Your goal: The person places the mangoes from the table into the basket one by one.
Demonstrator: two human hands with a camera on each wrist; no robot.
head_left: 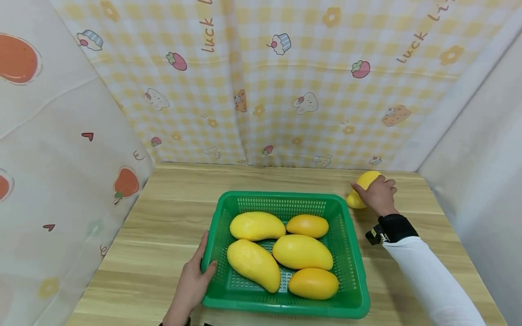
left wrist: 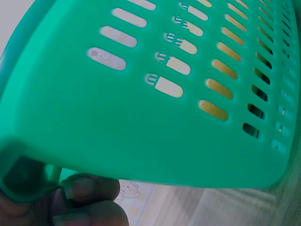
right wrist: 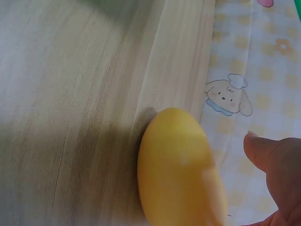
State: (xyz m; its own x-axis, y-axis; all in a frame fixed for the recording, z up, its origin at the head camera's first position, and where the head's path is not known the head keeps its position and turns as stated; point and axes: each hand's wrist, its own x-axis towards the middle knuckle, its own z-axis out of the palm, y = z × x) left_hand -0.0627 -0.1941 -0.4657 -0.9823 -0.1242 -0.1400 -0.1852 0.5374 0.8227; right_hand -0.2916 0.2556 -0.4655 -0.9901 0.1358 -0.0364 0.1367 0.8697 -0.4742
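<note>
A green plastic basket stands on the wooden table, with several yellow mangoes lying in it. My left hand grips the basket's left rim, thumb over the inside edge. In the left wrist view its fingertips show just below the green rim, beside the slotted wall. At the back right, my right hand is over another yellow mango, partly covering it. The right wrist view shows this mango on the table, with the thumb spread and apart from it.
A yellow checked cloth with printed cartoons hangs along the table's back edge. White printed cloth walls the left side, and a plain white cloth the right. Bare wood shows left of the basket.
</note>
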